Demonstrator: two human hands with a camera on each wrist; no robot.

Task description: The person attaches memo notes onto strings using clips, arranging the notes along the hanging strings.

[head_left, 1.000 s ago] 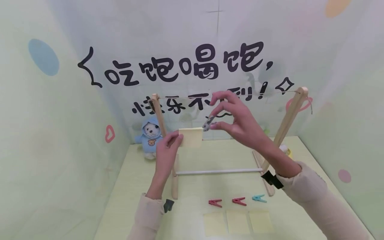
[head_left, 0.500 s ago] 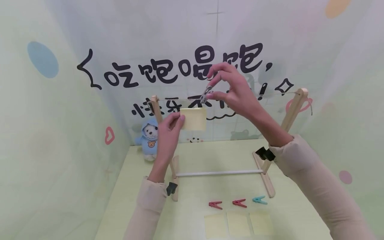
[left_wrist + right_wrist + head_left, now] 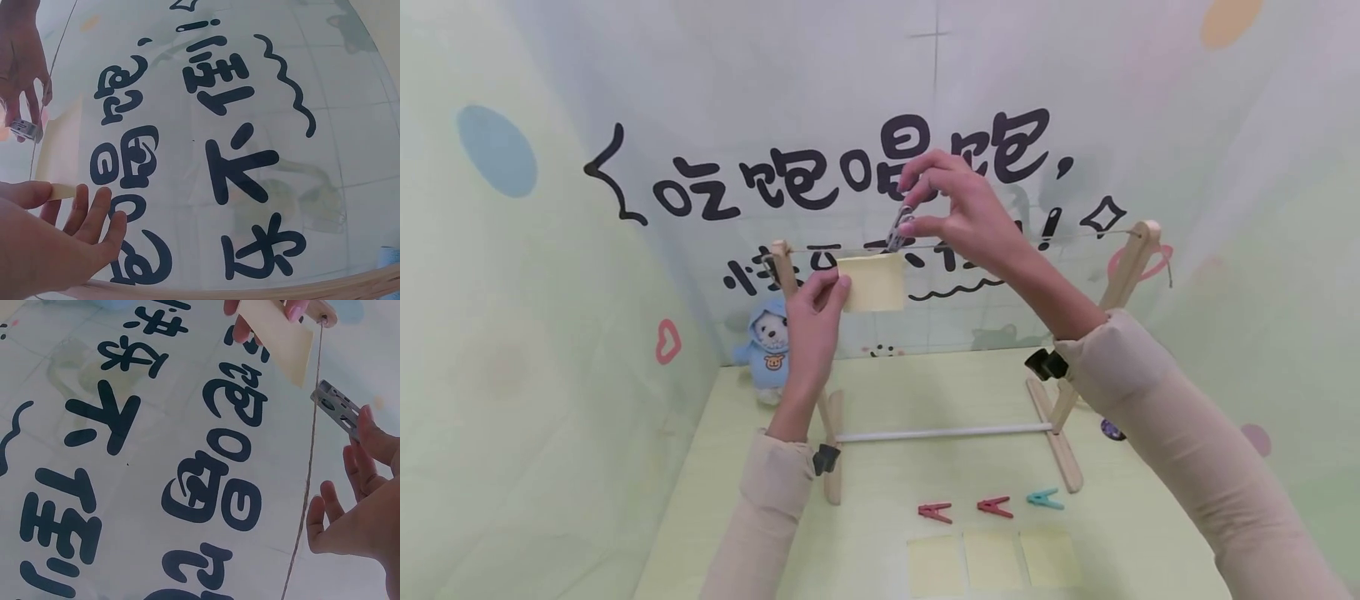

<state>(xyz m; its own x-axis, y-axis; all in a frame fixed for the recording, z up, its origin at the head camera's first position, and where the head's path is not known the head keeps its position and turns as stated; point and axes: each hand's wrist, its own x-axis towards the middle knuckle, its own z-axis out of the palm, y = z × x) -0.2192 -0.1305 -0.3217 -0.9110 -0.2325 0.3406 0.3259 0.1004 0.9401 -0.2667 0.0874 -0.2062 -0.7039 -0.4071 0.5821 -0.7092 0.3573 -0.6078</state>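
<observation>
My left hand (image 3: 816, 321) pinches a pale yellow sticky note (image 3: 874, 285) at its left edge, thumb in front. The note hangs just under the string (image 3: 310, 469) that runs between two wooden posts. Above it, my right hand (image 3: 966, 212) pinches a grey clothespin (image 3: 897, 232) between thumb and fingers, its tip pointing down toward the note's top edge. In the right wrist view the clothespin (image 3: 337, 407) has its end right at the string, with the note (image 3: 284, 340) close by. The left wrist view shows the note (image 3: 61, 147) upright between the two hands.
The wooden posts (image 3: 1131, 258) are joined low down by a white rod (image 3: 943, 433). On the table lie two red clothespins (image 3: 995, 506), a teal clothespin (image 3: 1046, 499) and three sticky notes (image 3: 992, 561). A plush toy (image 3: 769, 350) in blue sits behind the left post.
Both hands have risen, bringing the note up under the string and the clothespin up to it. Over the last half second they moved slightly up and left.
</observation>
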